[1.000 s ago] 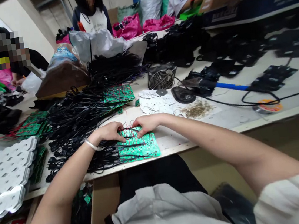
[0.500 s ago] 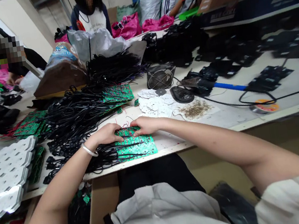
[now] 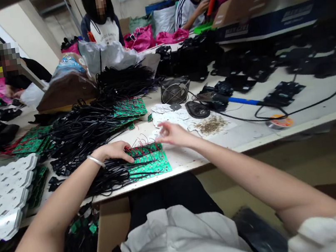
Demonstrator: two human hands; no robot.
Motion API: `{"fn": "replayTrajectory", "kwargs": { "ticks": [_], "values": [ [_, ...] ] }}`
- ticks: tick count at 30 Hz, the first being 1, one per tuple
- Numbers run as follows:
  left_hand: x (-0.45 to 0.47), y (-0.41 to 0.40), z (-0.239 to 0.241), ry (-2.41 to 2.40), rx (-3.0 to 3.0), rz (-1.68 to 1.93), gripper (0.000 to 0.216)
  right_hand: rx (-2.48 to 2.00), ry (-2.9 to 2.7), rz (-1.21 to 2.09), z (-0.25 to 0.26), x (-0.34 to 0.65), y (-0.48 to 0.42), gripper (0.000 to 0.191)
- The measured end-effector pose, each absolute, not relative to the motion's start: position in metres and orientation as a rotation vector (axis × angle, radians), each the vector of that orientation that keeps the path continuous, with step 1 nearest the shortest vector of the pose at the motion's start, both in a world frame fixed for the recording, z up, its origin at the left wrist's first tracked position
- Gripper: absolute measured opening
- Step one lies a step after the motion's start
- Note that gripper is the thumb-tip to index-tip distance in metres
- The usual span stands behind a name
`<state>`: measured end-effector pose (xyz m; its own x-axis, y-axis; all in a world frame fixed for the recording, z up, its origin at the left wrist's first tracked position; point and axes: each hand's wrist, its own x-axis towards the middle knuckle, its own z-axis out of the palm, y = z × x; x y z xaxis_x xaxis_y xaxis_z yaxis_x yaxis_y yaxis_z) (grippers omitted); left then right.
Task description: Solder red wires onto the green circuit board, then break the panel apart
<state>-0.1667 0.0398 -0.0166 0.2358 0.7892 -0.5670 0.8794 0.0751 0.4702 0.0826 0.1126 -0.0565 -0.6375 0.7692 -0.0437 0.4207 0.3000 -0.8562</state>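
Observation:
A green circuit board [image 3: 151,162] with red and black wires lies near the table's front edge. My left hand [image 3: 115,151], with a silver bangle on the wrist, rests on the board's left end and its black cables [image 3: 109,179], fingers curled down on them. My right hand [image 3: 172,135] is lifted just off the board's right end, fingers loosely spread and blurred by motion, nothing visible in them. It hovers between the board and a heap of white cut pieces [image 3: 169,117].
A pile of black cables [image 3: 80,130] covers green boards [image 3: 31,142] at left. White punched sheets [image 3: 1,193] are stacked far left. A small fan [image 3: 174,91], a blue-handled soldering iron [image 3: 240,100], a solder spool [image 3: 279,122] and black parts lie at right. Other people sit across the table.
My right hand has lifted off the green board and moved up and right toward the white pieces. My left hand stays on the board. The view has tilted up a little.

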Motion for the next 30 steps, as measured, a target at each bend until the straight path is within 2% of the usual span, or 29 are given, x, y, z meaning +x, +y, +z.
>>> {"fn": "replayTrajectory", "kwargs": {
  "ticks": [2, 5, 11, 15, 17, 21, 25, 30],
  "values": [
    [-0.166, 0.045, -0.019, 1.513, 1.677, -0.164, 0.044, -1.161, -2.159, 1.502, -0.069, 0.089, 0.105, 0.045],
    [-0.163, 0.048, -0.024, 1.428, 1.623, -0.122, 0.046, -1.091, -2.151, 1.635, -0.080, 0.088, 0.096, 0.037],
    [-0.163, 0.043, -0.022, 1.234, 1.475, -0.062, 0.044, -0.904, -2.035, 1.859, -0.075, 0.077, 0.092, 0.054],
    [-0.155, 0.039, -0.013, 1.312, 1.655, -0.125, 0.054, -0.670, -1.809, 2.129, -0.067, 0.074, 0.089, 0.066],
    [-0.149, 0.036, -0.011, 1.402, 1.767, -0.153, 0.054, -0.560, -1.733, 2.132, -0.065, 0.073, 0.089, 0.075],
    [-0.145, 0.032, -0.014, 1.550, 1.817, -0.169, 0.049, -0.528, -1.801, 2.296, -0.066, 0.072, 0.093, 0.073],
    [-0.144, 0.022, -0.013, 1.640, 1.853, -0.219, 0.046, -0.550, -1.904, 2.247, -0.067, 0.074, 0.088, 0.068],
    [-0.137, 0.016, -0.011, 1.749, 1.961, -0.354, 0.051, -0.804, -2.031, 1.885, -0.071, 0.075, 0.083, 0.055]
  ]
}}
